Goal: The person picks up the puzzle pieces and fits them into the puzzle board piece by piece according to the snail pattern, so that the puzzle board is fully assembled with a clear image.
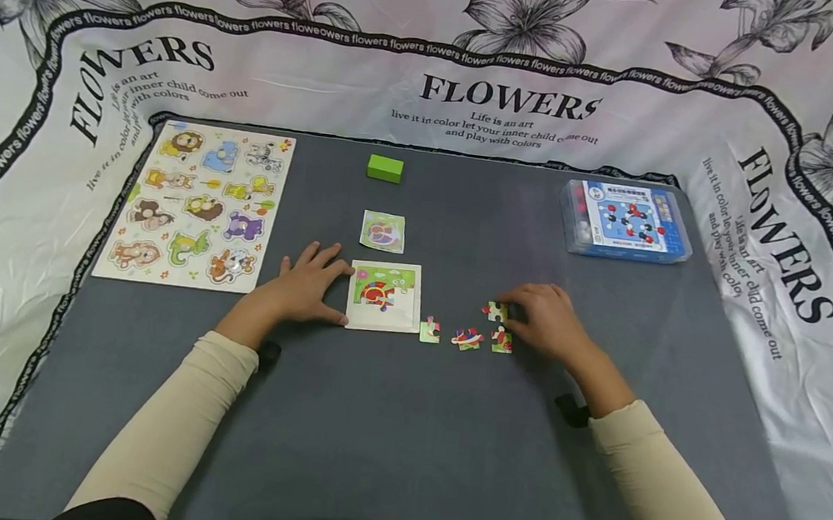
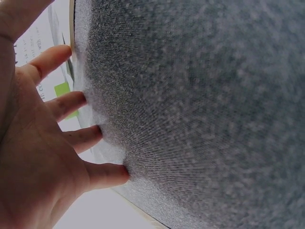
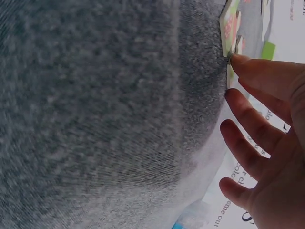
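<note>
A square puzzle board (image 1: 399,319) with a partly filled picture lies in the middle of the table. My left hand (image 1: 306,284) spreads its fingers at the board's left side, thumb by the lower corner and a fingertip by the upper edge. In the left wrist view the same hand (image 2: 45,143) shows straight, parted fingers. Right of the board my right hand (image 1: 548,321) pinches a green jigsaw piece (image 1: 493,311) with thumb and fingertips. Just below lies another jigsaw piece (image 1: 502,340). Two more pieces, a red-and-white one (image 1: 466,339) and a green one (image 1: 430,330), lie nearer the board.
A small picture card (image 1: 382,232) and a green block (image 1: 384,168) sit beyond the board. At the left lies a large animal puzzle board (image 1: 189,272). A clear plastic box with a blue label (image 1: 627,220) stands at the back right of the grey table (image 1: 399,442).
</note>
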Action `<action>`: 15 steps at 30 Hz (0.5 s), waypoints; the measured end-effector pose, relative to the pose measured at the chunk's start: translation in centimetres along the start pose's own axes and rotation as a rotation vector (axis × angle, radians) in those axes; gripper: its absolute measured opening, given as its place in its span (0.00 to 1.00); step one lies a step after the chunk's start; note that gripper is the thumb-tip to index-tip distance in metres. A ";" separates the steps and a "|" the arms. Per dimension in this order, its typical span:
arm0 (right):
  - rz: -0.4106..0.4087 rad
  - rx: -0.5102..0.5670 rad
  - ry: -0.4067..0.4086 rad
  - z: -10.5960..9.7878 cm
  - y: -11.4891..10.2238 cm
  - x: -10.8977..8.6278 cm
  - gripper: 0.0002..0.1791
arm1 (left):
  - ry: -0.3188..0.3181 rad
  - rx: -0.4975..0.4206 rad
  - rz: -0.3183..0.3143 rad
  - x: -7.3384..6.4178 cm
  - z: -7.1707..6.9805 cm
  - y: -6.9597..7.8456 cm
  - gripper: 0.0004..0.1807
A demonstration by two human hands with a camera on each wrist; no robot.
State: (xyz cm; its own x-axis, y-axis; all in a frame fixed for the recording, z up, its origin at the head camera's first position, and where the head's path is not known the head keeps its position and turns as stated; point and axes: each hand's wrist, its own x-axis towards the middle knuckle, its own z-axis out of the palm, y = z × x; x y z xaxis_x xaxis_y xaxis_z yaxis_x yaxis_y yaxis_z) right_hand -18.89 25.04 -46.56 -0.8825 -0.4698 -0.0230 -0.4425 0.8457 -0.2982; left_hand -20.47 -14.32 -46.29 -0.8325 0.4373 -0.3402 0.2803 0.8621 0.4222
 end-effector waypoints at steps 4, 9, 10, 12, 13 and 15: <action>-0.009 0.003 0.005 0.2 0.0 0.1 0.20 | 0.002 0.001 -0.004 0.0 0.0 0.0 0.45; -0.022 -0.001 0.013 0.4 0.0 0.1 0.19 | 0.003 -0.002 -0.008 -0.1 0.0 -0.2 0.45; -0.022 -0.003 0.014 0.4 0.0 0.1 0.19 | 0.006 0.000 -0.006 0.0 0.1 -0.2 0.45; -0.023 -0.006 0.018 0.4 0.0 0.1 0.19 | 0.009 0.007 -0.003 0.0 0.2 -0.3 0.45; -0.024 -0.007 0.020 0.4 0.0 0.1 0.19 | 0.011 0.009 -0.002 0.1 0.2 -0.3 0.45; -0.028 -0.014 0.026 0.4 -0.1 0.1 0.18 | 0.009 0.010 0.000 0.2 0.3 -0.3 0.44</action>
State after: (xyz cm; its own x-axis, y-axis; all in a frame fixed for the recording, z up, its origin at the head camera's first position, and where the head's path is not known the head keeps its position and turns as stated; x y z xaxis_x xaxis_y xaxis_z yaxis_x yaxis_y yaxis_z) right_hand -18.86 24.85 -46.90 -0.8734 -0.4868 0.0102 -0.4691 0.8357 -0.2854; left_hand -20.54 -14.39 -46.69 -0.8369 0.4349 -0.3322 0.2850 0.8646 0.4138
